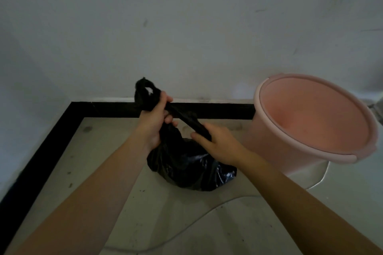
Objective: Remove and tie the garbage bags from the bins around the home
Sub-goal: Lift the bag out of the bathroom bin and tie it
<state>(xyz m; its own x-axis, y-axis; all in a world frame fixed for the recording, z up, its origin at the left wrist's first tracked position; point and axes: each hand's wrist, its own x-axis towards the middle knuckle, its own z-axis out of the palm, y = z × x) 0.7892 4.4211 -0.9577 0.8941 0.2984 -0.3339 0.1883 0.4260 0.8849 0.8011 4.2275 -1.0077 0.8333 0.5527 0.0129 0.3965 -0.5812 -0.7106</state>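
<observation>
A: Biggest first?
B: Plain grey-white wall [186, 16] across whole upper half of frame, scuffed at right. Below it, pale tiled floor [259, 223] with black border strip [217, 111] along wall base, turning down lower left edge.

A: Bin?
B: Round pink plastic bin [315, 118] at right centre, upright on floor, mouth tilted toward camera by the wide lens. No liner visible inside, bare pink interior. Paler pink rim band around top.

A: Bag location?
B: Black crumpled plastic garbage bag [186, 167] at frame centre, just left of bin, not touching it. Bulging bottom low over floor; contact with floor unclear in the dim light. Neck gathered and twisted into a rope running up and left.

A: Hands?
B: Left hand [154, 122] above bag body, fist closed round gathered neck, knuckles toward wall. Small loop of black plastic [145, 89] sticking up past the fist, a gap showing through it. Right hand [215, 143] lower and right of the left, fingers curled, thumb and fingers clamped on a twisted strand stretched taut between the two hands. Bare forearms entering from lower corners.

A: Knot done?
B: Cannot tell. Loop formed, tightness not visible.
</observation>
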